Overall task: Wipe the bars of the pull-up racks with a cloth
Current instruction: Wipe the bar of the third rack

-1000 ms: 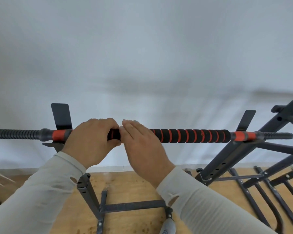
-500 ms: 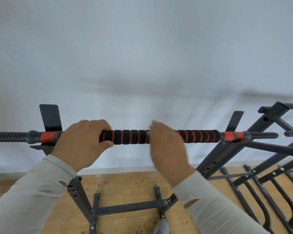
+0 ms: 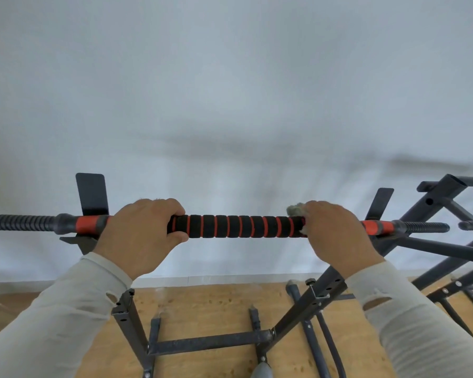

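A black pull-up bar (image 3: pixel 238 226) with orange rings runs level across the view on a dark metal rack. My left hand (image 3: pixel 139 236) grips the bar near its left orange collar, fingers curled over the top. My right hand (image 3: pixel 336 233) wraps the bar near the right orange collar, holding a grey cloth (image 3: pixel 295 209) against it. Only a tuft of the cloth shows above my fingers; the rest is hidden under the hand.
The rack's legs and crossbar (image 3: pixel 208 343) stand on a wooden floor (image 3: pixel 202 304) below me. A second dark rack (image 3: pixel 448 236) crowds in at the right. A white wall (image 3: pixel 230 105) fills the background close behind the bar.
My right hand slid the cloth rightward along the bar, from beside the left hand to the right orange collar. The left hand kept its grip.
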